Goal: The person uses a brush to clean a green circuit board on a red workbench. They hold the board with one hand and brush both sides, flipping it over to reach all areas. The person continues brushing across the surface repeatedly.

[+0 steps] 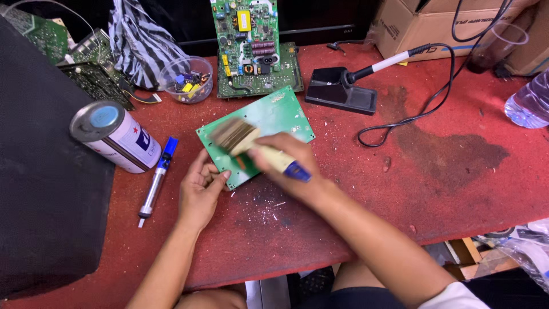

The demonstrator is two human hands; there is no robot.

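Note:
A green circuit board [274,117] lies flat on the red bench top [343,189], solder side up. My left hand [200,189] holds its near left corner, thumb pressed on the board's edge. My right hand [289,160] grips a paintbrush [240,140] with a pale handle and a blue end. The brush's bristles rest on the board and are blurred by motion.
A tin can [114,136] and a blue desoldering pump [157,177] lie at left. Behind are more circuit boards [251,48], a clear cup of small parts [187,79], a soldering iron on its stand [343,86] with a black cord, cardboard boxes and a water bottle [529,100].

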